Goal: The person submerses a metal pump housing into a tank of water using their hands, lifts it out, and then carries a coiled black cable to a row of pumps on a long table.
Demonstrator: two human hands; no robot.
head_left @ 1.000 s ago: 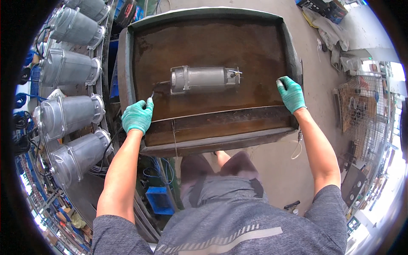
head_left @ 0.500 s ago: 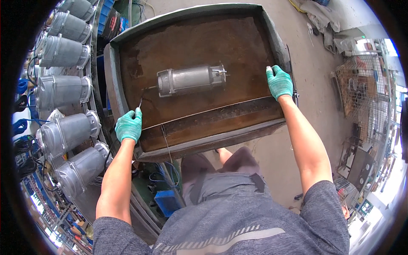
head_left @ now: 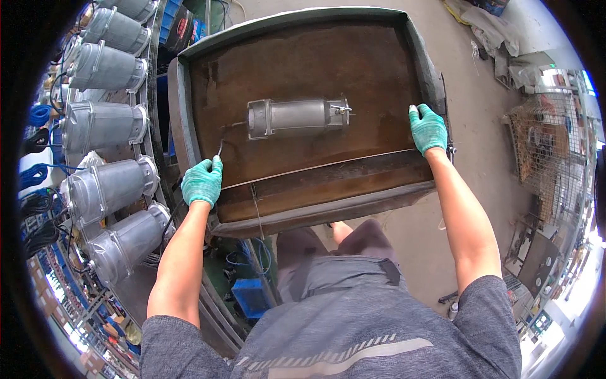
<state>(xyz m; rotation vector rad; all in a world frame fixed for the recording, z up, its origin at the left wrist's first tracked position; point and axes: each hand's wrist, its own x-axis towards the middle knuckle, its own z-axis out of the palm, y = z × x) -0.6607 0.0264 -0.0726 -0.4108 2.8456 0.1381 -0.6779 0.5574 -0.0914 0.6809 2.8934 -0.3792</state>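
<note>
A silver cylindrical pump or motor housing lies on its side in brown liquid, inside a wide grey metal tank. From its left end a dark cable runs to my left hand, which wears a green glove and pinches it between thumb and finger at the tank's left wall. My right hand, gloved likewise, is closed over the right-hand rim, its thumb on the inner side; the curled fingers are partly hidden. The housing is apart from both hands.
Several similar silver housings line a bench on the left, with coiled cables beside them. A blue bin sits low by the tank's near left corner. Wire mesh cages stand along the right, across the concrete floor.
The whole view has shifted a little, so the tank, housing and hands appear farther right. Both hands keep their grips, and the housing keeps its place in the tank.
</note>
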